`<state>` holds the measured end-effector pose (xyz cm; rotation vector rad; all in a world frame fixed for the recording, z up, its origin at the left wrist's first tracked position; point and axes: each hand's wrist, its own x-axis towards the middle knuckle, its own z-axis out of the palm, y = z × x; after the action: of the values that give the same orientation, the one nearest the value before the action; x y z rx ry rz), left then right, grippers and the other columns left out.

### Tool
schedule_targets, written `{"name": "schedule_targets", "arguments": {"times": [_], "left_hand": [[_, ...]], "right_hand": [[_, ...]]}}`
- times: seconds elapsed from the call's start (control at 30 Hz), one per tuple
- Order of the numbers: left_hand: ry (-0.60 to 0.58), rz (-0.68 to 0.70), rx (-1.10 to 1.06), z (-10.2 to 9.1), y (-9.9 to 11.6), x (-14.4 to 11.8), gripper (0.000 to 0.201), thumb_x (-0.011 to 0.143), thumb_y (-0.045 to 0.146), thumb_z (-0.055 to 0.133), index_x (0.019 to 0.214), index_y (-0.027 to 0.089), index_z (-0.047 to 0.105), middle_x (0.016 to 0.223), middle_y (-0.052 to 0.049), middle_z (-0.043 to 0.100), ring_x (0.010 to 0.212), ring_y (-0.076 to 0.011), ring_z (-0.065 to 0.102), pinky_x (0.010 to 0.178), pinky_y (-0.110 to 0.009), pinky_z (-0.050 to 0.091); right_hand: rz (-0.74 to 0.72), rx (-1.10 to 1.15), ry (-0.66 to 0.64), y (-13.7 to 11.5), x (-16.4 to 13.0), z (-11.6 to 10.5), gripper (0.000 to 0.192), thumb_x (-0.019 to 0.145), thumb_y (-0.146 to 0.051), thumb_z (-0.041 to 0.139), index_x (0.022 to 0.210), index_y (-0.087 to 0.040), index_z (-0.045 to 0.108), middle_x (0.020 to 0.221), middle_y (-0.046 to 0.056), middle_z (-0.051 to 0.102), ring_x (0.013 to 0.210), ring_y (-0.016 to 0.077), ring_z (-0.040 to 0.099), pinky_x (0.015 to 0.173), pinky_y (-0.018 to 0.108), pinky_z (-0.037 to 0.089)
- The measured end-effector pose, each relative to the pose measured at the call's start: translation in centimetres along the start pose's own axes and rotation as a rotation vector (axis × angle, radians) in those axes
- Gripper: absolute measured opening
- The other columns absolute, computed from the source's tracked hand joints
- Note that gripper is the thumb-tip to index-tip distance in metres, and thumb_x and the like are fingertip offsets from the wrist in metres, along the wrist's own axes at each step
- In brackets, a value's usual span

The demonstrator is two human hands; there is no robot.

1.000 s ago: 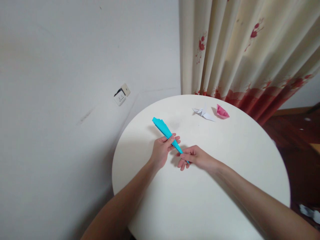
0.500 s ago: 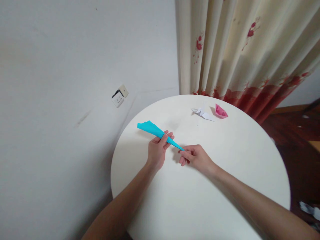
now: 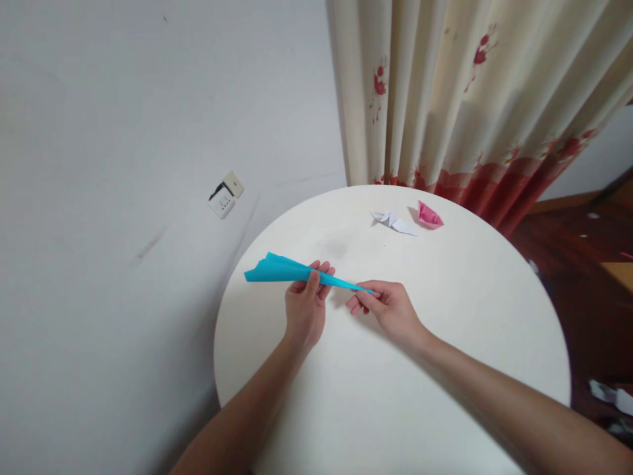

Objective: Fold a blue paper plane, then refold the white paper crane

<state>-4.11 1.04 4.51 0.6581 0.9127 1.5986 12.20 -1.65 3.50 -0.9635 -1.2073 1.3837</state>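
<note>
A folded blue paper plane (image 3: 277,271) is held above the round white table (image 3: 445,343), lying nearly level with its wide tail pointing left. My left hand (image 3: 304,305) grips its middle between thumb and fingers. My right hand (image 3: 383,307) pinches the narrow pointed tip at the right. The tail's layers fan slightly apart.
A white folded paper figure (image 3: 394,221) and a pink folded paper boat (image 3: 428,216) lie at the table's far edge. A flowered curtain (image 3: 469,99) hangs behind. A wall socket (image 3: 225,195) is on the white wall at left. Dark wooden floor shows at right.
The blue plane has swung from pointing up-left to nearly level, its tail moving left and its layers spreading. Both hands stayed on it and shifted slightly left.
</note>
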Motion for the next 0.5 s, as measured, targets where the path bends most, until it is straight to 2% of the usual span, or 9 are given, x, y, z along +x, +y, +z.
{"name": "schedule_targets", "arguments": {"times": [0.2, 0.37, 0.5], "left_hand": [[-0.045, 0.042, -0.072, 0.3, 0.4, -0.7, 0.033, 0.066, 0.037, 0.088, 0.093, 0.024, 0.075, 0.098, 0.000, 0.078, 0.094, -0.0151, 0.073, 0.090, -0.025, 0.057], [-0.050, 0.073, -0.046, 0.0, 0.6, -1.5, 0.022, 0.074, 0.039, 0.083, 0.092, 0.030, 0.075, 0.096, 0.005, 0.078, 0.095, -0.0135, 0.072, 0.094, -0.025, 0.056], [-0.120, 0.028, -0.071, 0.3, 0.3, -2.0, 0.023, 0.074, 0.046, 0.081, 0.094, 0.035, 0.075, 0.104, 0.006, 0.077, 0.110, -0.0162, 0.068, 0.102, -0.029, 0.052]], "right_hand": [[-0.063, 0.113, 0.177, -1.4, -0.6, 0.6, 0.022, 0.078, -0.039, 0.076, 0.082, -0.018, 0.077, 0.077, 0.008, 0.077, 0.066, 0.0185, 0.068, 0.062, 0.031, 0.052], [-0.120, 0.136, 0.212, -2.3, -1.2, 0.8, 0.019, 0.075, -0.039, 0.079, 0.081, -0.021, 0.078, 0.075, 0.007, 0.076, 0.067, 0.0200, 0.069, 0.067, 0.035, 0.057], [-0.156, 0.139, 0.231, -3.0, -1.4, 0.7, 0.020, 0.076, -0.040, 0.078, 0.080, -0.020, 0.076, 0.074, 0.006, 0.075, 0.064, 0.0191, 0.067, 0.064, 0.034, 0.056]]}}
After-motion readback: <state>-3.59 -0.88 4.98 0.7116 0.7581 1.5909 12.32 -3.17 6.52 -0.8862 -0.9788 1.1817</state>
